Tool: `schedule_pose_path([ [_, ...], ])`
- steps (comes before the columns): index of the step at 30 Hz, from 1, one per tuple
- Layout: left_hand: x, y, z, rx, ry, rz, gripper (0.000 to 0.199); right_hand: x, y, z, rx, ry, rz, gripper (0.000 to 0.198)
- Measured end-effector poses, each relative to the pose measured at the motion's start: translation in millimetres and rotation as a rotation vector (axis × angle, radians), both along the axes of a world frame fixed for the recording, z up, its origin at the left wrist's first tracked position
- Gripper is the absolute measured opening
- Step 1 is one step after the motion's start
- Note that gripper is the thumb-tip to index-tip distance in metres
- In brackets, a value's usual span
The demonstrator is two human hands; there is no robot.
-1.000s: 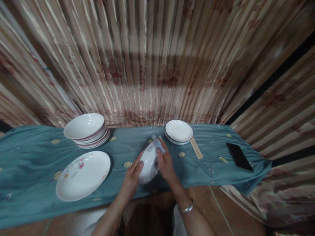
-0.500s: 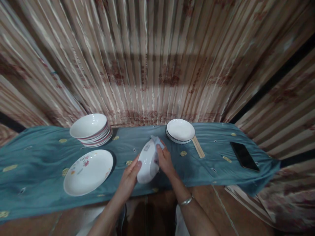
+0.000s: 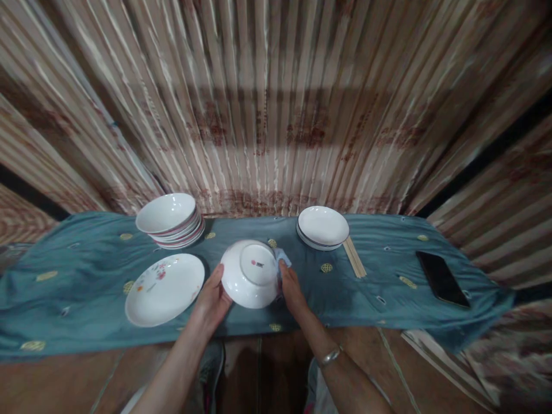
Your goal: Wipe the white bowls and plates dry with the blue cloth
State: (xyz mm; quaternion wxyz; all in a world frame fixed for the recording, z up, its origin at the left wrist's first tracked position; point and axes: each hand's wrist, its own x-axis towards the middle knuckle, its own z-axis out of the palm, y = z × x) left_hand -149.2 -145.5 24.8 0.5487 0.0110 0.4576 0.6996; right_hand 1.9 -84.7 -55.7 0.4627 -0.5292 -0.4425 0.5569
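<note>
In the head view, the left hand [image 3: 213, 299] was clamped on the left rim of a bowl [image 3: 248, 294], which was held over the tablecloth [image 3: 366, 310], its base facing the camera. The right hand [image 3: 292, 287] pinched a cloth [image 3: 283, 257] at the bowl's right edge. Leftward lay a plate [image 3: 166, 293], near stacked bowls [image 3: 172, 221]; rightward, saucers [image 3: 323, 224], chopsticks [image 3: 355, 257] and a phone [image 3: 442, 278].
</note>
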Motion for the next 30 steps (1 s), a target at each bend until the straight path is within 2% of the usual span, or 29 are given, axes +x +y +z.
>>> schedule_pose_path([
  [5, -2.5, 8.4, 1.9, -0.012, -0.146, 0.141, 0.034, -11.2, -31.1, -4.2, 0.225, -0.127, 0.062, 0.063],
  [10, 2.3, 7.9, -1.7, -0.009, -0.183, 0.180, 0.037, -20.2, -67.5, -16.5, 0.379, -0.336, 0.122, 0.064],
  [15, 5.8, 10.7, -8.3, -0.015, -0.170, 0.195, 0.038, -19.7, -89.0, -17.4, 0.663, -0.589, 0.201, 0.062],
  [20, 11.5, 12.2, -11.7, -0.027, -0.131, 0.131, 0.036, -17.3, -89.4, -8.7, 0.892, -0.733, 0.291, 0.064],
  [30, 30.0, 3.1, -3.3, -0.045, -0.055, -0.014, 0.029, -14.9, -69.5, 8.1, 1.115, -0.798, 0.404, 0.054],
])
